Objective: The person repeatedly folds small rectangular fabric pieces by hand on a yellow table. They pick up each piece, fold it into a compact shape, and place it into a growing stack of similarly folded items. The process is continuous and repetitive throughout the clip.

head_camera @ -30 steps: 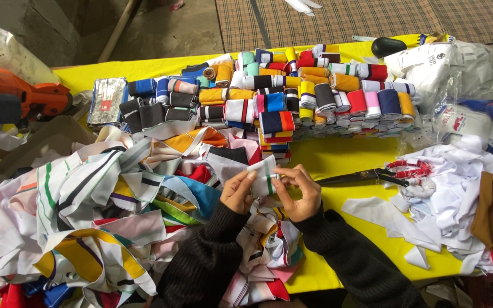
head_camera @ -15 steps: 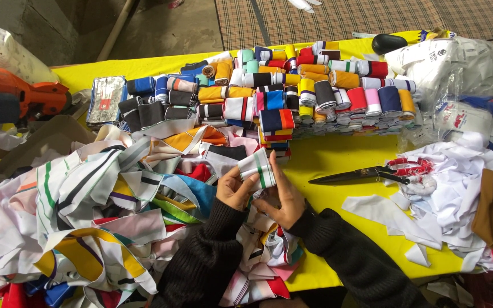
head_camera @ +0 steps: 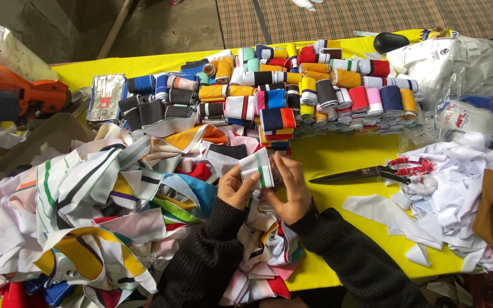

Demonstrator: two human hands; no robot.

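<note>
Both of my hands hold one small roll of white ribbed fabric with green stripes just above the yellow table. My left hand grips the roll's left side from below. My right hand wraps around its right side. Black sleeves cover both forearms. A loose strip of the same cloth trails down from the roll into the heap of collars under my wrists.
Rows of rolled coloured fabric bands are stacked at the table's far side. A big pile of loose striped collars fills the left. Scissors with red-wrapped handles lie to the right, beside white scraps. Plastic bags sit far right.
The strip has been wound tighter into a compact roll. My hands have shifted slightly left and closed around it.
</note>
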